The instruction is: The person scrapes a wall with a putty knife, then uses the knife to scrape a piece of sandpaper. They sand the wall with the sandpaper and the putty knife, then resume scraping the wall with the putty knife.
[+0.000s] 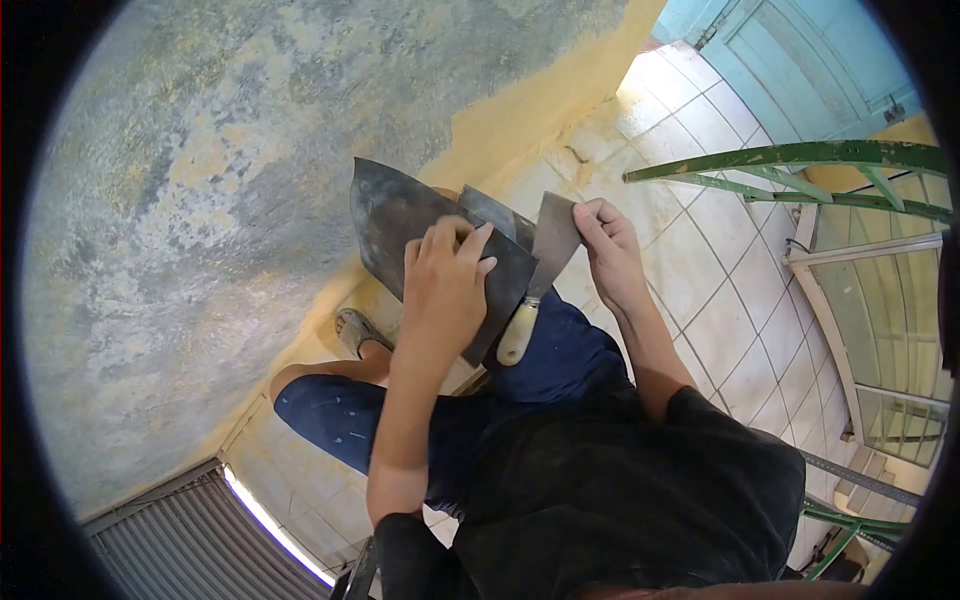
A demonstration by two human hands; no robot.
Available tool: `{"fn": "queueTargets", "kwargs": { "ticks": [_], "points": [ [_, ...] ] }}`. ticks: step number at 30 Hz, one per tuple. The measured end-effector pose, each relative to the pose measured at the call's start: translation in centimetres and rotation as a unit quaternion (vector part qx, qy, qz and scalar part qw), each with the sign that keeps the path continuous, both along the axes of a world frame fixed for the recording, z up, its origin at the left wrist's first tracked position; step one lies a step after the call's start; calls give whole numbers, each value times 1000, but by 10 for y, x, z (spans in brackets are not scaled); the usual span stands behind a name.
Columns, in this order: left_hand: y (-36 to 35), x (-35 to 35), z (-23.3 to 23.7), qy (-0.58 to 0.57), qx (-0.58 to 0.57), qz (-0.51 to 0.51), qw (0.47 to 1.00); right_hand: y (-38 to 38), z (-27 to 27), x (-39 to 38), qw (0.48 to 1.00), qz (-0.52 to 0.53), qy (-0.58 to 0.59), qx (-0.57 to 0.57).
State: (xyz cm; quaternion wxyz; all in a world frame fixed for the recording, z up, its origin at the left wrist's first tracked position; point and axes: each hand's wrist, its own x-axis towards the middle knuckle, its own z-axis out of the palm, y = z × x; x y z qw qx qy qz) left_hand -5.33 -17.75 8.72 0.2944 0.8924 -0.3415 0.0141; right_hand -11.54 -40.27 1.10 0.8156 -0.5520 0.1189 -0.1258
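A large dark grey sheet (400,205), stiff and slightly curved like sandpaper, lies over my raised knee. My left hand (445,275) grips it from above, its fingers bent and a little blurred. A putty knife (555,245) with a wide metal blade and a cream handle is in my right hand (610,245), pinched by a corner of the blade between thumb and fingers. Its handle points down toward my lap, and the blade lies beside the sheet's right edge. Behind the sheet shows a second flat grey piece (497,215), partly hidden.
A wall (220,200) with patchy grey and yellow paint rises close on the left. White floor tiles (715,250) stretch to the right. Green metal framework (780,155) and a glazed panel (890,300) stand there, with a light blue door (800,60) beyond. A ribbed shutter (200,540) is at lower left.
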Motion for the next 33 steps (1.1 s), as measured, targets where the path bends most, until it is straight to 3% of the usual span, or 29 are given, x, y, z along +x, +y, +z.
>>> {"fn": "queueTargets", "kwargs": {
  "ticks": [4, 6, 8, 9, 10, 11, 12, 16, 18, 22, 25, 26, 28, 29, 31, 33],
  "points": [
    [2, 29, 1, 11, -29, -29, 999, 6, 22, -5, 997, -50, -20, 52],
    [5, 45, 5, -59, 55, -80, 994, 9, 27, -5, 995, -50, 5, 92],
    [3, 60, 1, -57, 59, -98, 992, 14, 24, -3, 988, -8, 152, -10],
    [0, 68, 1, -56, 65, -115, 990, 16, 19, -4, 988, -9, 153, -10],
    [-4, 78, 2, -54, 65, -115, 990, 18, 10, -5, 983, 55, 162, -69],
    [-10, 91, 10, 66, 145, -154, 975, 22, 1, -5, 970, 120, 169, -127],
    [-16, 102, 15, 186, 221, -189, 939, 29, -7, -6, 972, 118, 156, -131],
    [-46, 128, 17, 243, 304, -217, 895, 37, -10, -3, 967, 110, 141, -181],
    [-55, 134, 20, 264, 341, -208, 878, 41, 21, -5, 967, 97, 215, -95],
    [-66, 149, 26, 279, 342, -222, 869, 20, 21, -8, 974, 52, 216, 40],
    [-53, 156, 67, 229, 229, -236, 916, -5, 23, -6, 974, 25, 192, 120],
    [-44, 157, 79, 191, 160, -236, 939, -9, 34, -6, 976, 14, 184, 112],
    [-29, 150, 116, 220, 51, -182, 957, -24, 50, -6, 984, -2, 151, 92],
    [-23, 148, 130, 217, 51, -181, 958, -30, 59, -7, 990, -17, 122, 72],
    [-11, 142, 150, 320, -106, -139, 931, -35, 85, -8, 992, -72, 99, -1],
    [1, 125, 152, 340, -127, -112, 925, -42, 94, -11, 994, -90, 45, -33]
  ]
}}
